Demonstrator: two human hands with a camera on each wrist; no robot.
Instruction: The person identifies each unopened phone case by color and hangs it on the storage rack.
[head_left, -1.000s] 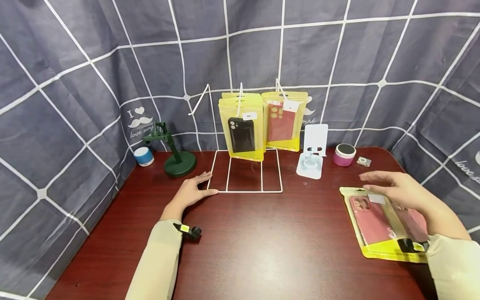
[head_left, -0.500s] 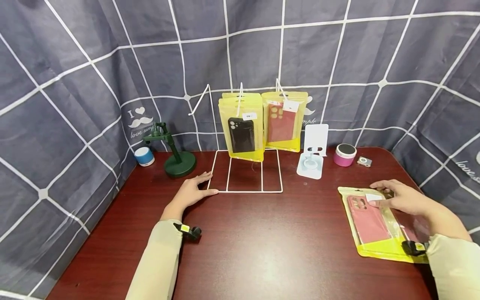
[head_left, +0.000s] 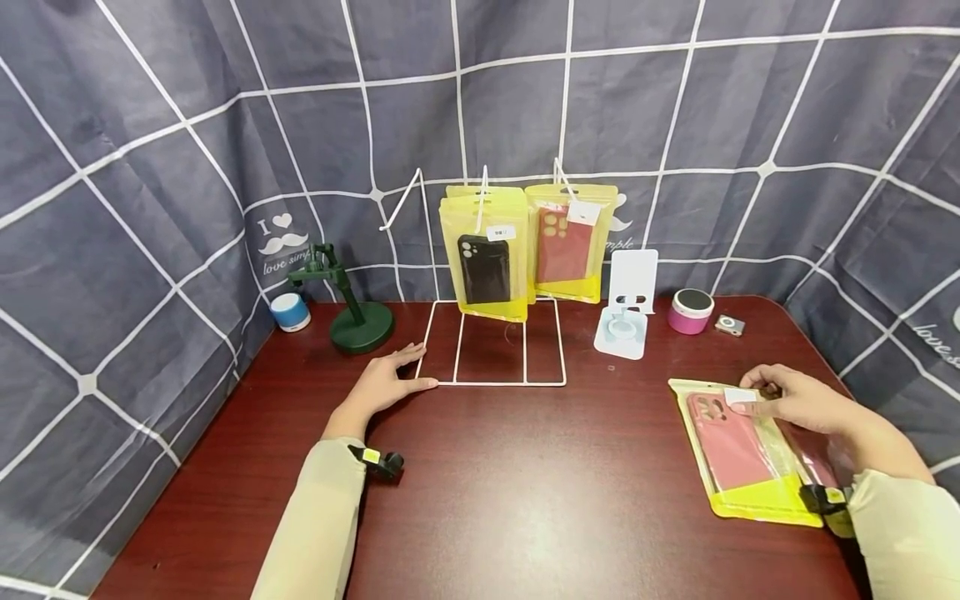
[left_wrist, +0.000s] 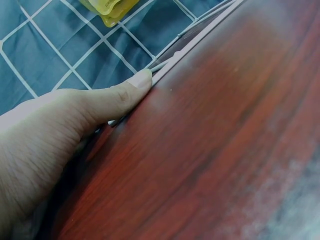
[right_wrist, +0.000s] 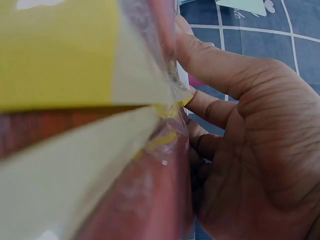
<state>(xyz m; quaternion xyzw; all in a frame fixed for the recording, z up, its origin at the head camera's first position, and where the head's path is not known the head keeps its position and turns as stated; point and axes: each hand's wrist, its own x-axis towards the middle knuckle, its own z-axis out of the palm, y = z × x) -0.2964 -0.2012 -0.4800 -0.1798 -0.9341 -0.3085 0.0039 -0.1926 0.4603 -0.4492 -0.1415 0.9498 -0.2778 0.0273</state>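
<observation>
My right hand pinches a packaged pink phone case by its upper right edge, thumb over the white label. In the right wrist view the clear, yellow-based bag bends close to the camera beside the thumb. A second packaged pink phone case lies under and to the right of it, partly hidden by the hand and wrist. My left hand rests with extended fingers on the front left corner of a white wire display rack. Its thumb touches the front bar in the left wrist view.
From the rack's hooks hang a bagged black phone case and a bagged pink one. A green stand and blue speaker stand left. A white phone stand, pink speaker and small silver player stand right.
My right hand has come down onto the top packaged phone case and taken hold of its edge. That bag has shifted slightly left, away from the one below. The left hand stays put.
</observation>
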